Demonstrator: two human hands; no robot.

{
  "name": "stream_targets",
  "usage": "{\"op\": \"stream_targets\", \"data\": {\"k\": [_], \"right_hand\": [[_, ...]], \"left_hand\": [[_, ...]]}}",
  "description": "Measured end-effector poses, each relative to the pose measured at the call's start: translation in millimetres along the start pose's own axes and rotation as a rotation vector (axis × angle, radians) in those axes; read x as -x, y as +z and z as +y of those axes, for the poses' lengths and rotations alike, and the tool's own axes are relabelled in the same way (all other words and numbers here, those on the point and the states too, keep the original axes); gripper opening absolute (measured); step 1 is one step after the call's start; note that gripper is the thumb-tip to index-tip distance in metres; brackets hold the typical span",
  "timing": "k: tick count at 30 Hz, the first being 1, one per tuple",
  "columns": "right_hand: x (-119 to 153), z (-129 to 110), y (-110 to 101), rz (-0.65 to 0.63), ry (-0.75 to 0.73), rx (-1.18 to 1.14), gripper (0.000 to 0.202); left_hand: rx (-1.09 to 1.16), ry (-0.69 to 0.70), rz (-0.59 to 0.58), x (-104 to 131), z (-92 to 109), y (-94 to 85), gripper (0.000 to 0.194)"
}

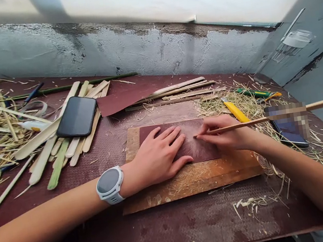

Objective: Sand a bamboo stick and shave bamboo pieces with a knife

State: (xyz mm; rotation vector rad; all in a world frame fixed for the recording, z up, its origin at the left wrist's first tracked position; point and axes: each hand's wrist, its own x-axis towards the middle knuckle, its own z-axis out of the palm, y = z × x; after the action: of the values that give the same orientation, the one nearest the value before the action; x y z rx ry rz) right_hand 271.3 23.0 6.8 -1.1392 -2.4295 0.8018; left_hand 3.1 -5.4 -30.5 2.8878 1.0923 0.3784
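My left hand [163, 153] lies flat with its fingers spread on a dark reddish-brown sheet [195, 152], which rests on a wooden board [188, 179]. A pale smartwatch is on the left wrist. My right hand [224, 132] pinches a thin wooden stick [249, 122] near its tip. The tip touches the sheet just right of the left hand, where the surface shows whitish dust. From the fingers, the stick runs out to the right over the forearm and past the picture's edge.
A black phone [77, 116] lies on bamboo strips [43, 161] at left. Behind the board are another brown sheet [125, 100] and thin strips [186, 87]. Shavings [216, 104], a yellow cutter [235, 110], a green tool [254, 93] and another phone [290, 130] lie at right.
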Motion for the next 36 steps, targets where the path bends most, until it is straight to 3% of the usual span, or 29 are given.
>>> {"op": "stream_targets", "data": {"k": [2,6,11,15,19,24,28,33,36], "right_hand": [[-0.4,0.7,1.6,0.049,0.000,0.025,0.017],[-1.0,1.6,3.3,-0.064,-0.004,-0.010,0.018],[-1.4,4.1,3.9,0.067,0.042,0.012,0.015],[-0.2,-0.4,8.8,-0.085,-0.027,-0.126,0.017],[-1.2,0.6,8.1,0.066,-0.008,-0.039,0.014],[-1.0,0.5,5.1,-0.081,-0.026,-0.020,0.018],[-0.9,2.8,3.0,0.048,-0.043,0.062,0.015],[0.0,0.8,1.9,-0.098,-0.040,0.059,0.017],[0.3,1.9,2.1,0.012,-0.003,0.058,0.018]], "left_hand": [[-0.004,0.000,-0.004,0.2,0.3,-0.2,0.066],[-0.013,0.007,-0.008,-0.2,0.2,-0.4,0.067],[-0.011,0.000,-0.010,0.1,-0.2,-0.2,0.066],[-0.006,0.004,-0.009,0.5,0.1,-0.4,0.068],[0.000,-0.002,-0.013,-0.3,0.5,-0.7,0.065],[-0.002,0.005,-0.012,-1.0,0.8,-0.1,0.066],[-0.014,0.002,-0.005,-0.3,0.5,-0.4,0.065],[-0.008,0.009,-0.009,0.0,1.1,-0.9,0.066],[-0.012,0.004,-0.006,-0.1,1.4,-1.1,0.066]]}}
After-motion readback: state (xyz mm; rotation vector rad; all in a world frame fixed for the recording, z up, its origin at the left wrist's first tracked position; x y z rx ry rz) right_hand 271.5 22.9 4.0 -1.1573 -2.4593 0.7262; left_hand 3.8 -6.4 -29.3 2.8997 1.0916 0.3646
